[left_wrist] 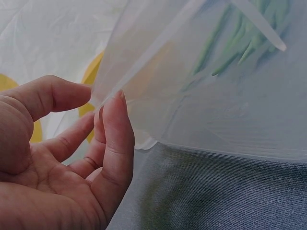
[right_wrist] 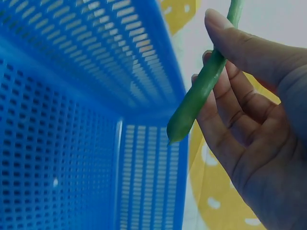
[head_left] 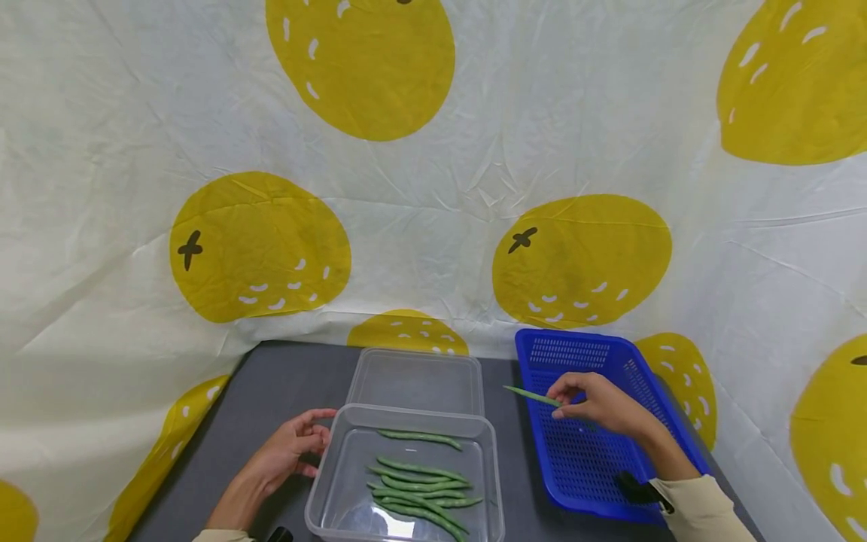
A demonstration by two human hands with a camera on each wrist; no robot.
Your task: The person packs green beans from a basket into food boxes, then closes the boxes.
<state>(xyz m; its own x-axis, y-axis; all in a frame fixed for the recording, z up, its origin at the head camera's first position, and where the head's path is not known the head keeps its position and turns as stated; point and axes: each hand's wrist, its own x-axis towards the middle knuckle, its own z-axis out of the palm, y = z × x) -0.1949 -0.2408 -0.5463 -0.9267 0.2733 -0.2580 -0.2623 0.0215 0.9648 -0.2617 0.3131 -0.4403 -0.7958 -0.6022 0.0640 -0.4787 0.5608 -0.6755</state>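
A clear plastic container (head_left: 405,419) holds several green beans (head_left: 423,500) lying roughly side by side, with one bean set apart toward the far wall. My left hand (head_left: 290,450) is at the container's far left corner, its relaxed fingertips right at the rim, as the left wrist view shows close up. Over the blue basket (head_left: 542,452), my right hand (head_left: 592,400) pinches a single green bean (right_wrist: 194,100) between thumb and fingers. The bean points left past the basket's rim in the head view. Its near end hangs free in the right wrist view.
A clear plastic lid (head_left: 416,380) lies behind the container on the dark grey tabletop (head_left: 298,376). The basket has slotted walls and stands to the right of the container. A white curtain (head_left: 420,248) with yellow fruit shapes closes off the back and both sides.
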